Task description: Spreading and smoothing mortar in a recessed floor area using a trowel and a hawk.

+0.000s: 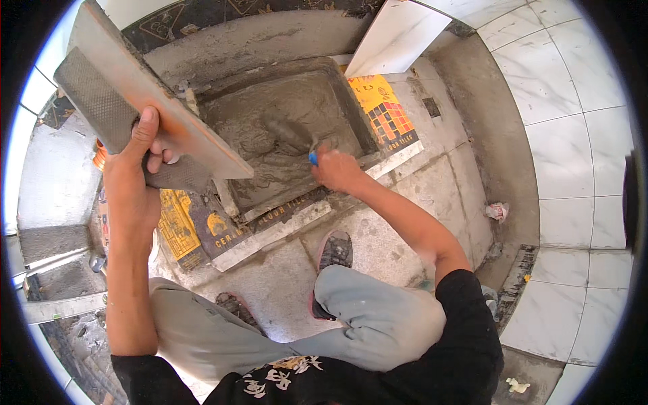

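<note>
My left hand [145, 152] grips a ceramic tile [172, 101] by its side, with its plain, rust-stained face turned toward me. A grey textured strip [98, 98] runs along the tile under my fingers. The tile stands tilted over the left side of a shallow mortar tray [364, 138]. Lower and to the right, my right hand [335, 170] is closed round the blue handle of a trowel [313, 158]. Its blade is mostly hidden by my hand and the wet grey mortar [256, 121], which is heaped and furrowed there.
A white marbled tile [398, 37] leans behind the tray's far right corner. Yellow and black tile cartons [381, 108] lie under the tray, edged by a pale strip [273, 236]. White tiles [547, 88] cover the right wall. A crumpled wrapper [497, 212] lies at right.
</note>
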The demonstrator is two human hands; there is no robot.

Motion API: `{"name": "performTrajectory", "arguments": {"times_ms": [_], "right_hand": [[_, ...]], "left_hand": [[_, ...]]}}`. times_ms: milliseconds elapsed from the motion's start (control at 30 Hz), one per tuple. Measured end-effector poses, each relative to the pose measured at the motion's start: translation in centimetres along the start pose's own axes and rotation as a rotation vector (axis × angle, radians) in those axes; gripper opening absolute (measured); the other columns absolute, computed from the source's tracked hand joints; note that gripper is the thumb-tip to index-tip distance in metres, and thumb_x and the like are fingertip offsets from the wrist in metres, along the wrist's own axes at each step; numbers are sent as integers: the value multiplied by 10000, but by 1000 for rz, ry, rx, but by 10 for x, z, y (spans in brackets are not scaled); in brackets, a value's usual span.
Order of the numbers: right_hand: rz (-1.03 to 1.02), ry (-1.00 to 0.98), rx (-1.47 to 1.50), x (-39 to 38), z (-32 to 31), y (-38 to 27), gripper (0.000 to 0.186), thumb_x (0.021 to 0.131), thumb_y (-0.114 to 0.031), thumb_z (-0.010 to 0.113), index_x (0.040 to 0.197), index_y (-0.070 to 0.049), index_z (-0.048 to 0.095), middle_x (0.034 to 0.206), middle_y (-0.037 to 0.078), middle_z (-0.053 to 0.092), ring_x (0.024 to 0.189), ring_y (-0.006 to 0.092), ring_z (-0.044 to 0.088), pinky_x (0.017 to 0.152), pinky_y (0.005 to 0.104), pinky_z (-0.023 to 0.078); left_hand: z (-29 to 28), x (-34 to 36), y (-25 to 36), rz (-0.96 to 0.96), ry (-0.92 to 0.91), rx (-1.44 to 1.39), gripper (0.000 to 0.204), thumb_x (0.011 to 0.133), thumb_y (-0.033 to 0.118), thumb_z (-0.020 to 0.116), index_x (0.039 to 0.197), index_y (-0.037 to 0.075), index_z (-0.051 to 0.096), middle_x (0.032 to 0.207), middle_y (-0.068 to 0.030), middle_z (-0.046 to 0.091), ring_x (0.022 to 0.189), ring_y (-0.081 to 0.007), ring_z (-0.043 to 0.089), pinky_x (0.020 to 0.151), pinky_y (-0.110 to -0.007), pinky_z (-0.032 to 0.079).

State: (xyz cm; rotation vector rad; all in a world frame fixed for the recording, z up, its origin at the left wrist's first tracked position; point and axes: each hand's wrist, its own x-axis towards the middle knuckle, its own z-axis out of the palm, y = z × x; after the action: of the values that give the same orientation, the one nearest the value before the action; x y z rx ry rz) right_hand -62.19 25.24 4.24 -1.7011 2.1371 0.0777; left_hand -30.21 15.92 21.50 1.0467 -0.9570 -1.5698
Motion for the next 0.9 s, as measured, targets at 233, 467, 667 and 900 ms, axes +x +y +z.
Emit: {"name": "performTrajectory", "arguments": {"times_ms": [233, 467, 667, 900], "right_hand": [[155, 137, 10, 44, -19, 52, 483, 845, -368, 596, 1005, 88, 609, 983, 261, 660, 946, 427, 645, 837, 493, 521], [227, 15, 187, 124, -17, 90, 475, 858, -341, 529, 721, 99, 644, 675, 233, 657, 678, 369, 689, 724, 436, 557], [-134, -32, -29, 133, 1, 115, 505, 875, -348, 532, 686, 113, 617, 583, 214, 623, 605, 311, 686, 607, 423, 556], [148, -202, 331, 95, -25, 38, 481, 854, -340, 596, 715, 120, 599, 602, 235, 614, 573, 328, 669, 572, 425, 538]], "left_hand": [[-9, 5, -5, -2, 29, 12, 218, 889, 252, 707, 883, 49, 629, 673, 22, 482, 595, -78, 419, 591, -229, 415], [-19, 4, -2, 39, 15, 4, 232, 881, 265, 717, 874, 52, 625, 682, 21, 481, 597, -80, 414, 594, -234, 411], [-18, 10, -2, 14, 43, -9, 220, 886, 254, 711, 866, 53, 624, 683, 23, 480, 598, -76, 412, 597, -236, 413], [-16, 11, 1, 51, -3, -12, 217, 911, 270, 678, 855, 70, 614, 670, 29, 476, 613, -87, 419, 621, -244, 393]]}}
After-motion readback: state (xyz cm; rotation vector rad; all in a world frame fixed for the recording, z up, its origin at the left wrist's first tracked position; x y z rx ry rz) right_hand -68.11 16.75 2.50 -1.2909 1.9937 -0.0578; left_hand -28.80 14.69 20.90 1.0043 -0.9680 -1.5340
